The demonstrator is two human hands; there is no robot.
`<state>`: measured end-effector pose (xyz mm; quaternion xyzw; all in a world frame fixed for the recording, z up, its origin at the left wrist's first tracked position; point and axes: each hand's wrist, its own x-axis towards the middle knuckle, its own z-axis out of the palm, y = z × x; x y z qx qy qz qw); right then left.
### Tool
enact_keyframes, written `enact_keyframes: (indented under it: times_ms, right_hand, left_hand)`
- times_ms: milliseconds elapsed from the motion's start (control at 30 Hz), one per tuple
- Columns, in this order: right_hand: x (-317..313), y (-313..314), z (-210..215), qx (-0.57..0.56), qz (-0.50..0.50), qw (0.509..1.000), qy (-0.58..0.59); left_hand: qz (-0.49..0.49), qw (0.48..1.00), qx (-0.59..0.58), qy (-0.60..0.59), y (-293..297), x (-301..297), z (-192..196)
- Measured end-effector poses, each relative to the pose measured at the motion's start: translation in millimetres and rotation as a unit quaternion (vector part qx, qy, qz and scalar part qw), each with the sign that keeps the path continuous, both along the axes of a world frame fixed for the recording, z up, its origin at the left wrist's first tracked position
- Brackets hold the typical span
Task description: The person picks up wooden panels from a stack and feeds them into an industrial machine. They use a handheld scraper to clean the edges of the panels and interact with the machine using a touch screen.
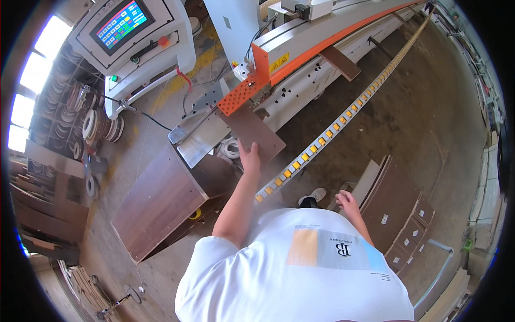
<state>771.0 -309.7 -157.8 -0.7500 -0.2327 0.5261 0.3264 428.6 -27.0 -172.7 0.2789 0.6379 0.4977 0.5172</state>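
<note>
A brown rectangular board (pixel 263 139) lies at the near end of the machine, its far end beneath an orange perforated plate (pixel 244 96). My left hand (pixel 249 156) grips the board's left edge, thumb and forefinger apart on it and the other fingers partly hidden. Low on my right, my right hand (pixel 347 203) hangs in the air with loosely bent fingers, nothing visible in them. Beside it leans a stack of brown boards (pixel 389 198), some with small white labels.
A roller rail (pixel 335 127) with yellow rollers runs diagonally past my body. At the left front stands a brown box-like panel stand (pixel 161 201). A control console (pixel 134 48) with a lit screen is at the far left, near rolls of edge banding (pixel 94 124).
</note>
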Motion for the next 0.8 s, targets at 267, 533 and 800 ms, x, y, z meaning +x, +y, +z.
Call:
enact_keyframes:
  times_ms: [267,533,800]
  right_hand:
    - [26,-65,-29,-0.045,-0.047,0.998,-0.024]
    - [21,-91,-7,-0.098,-0.004,0.993,-0.066]
    - [13,-141,-24,-0.073,-0.170,0.983,0.000]
  left_hand:
    - [0.013,0.991,0.076,-0.105,26,6,-8]
    - [0.000,0.995,0.050,-0.091,47,30,-7]
    - [-0.026,0.997,-0.008,-0.077,76,122,43]
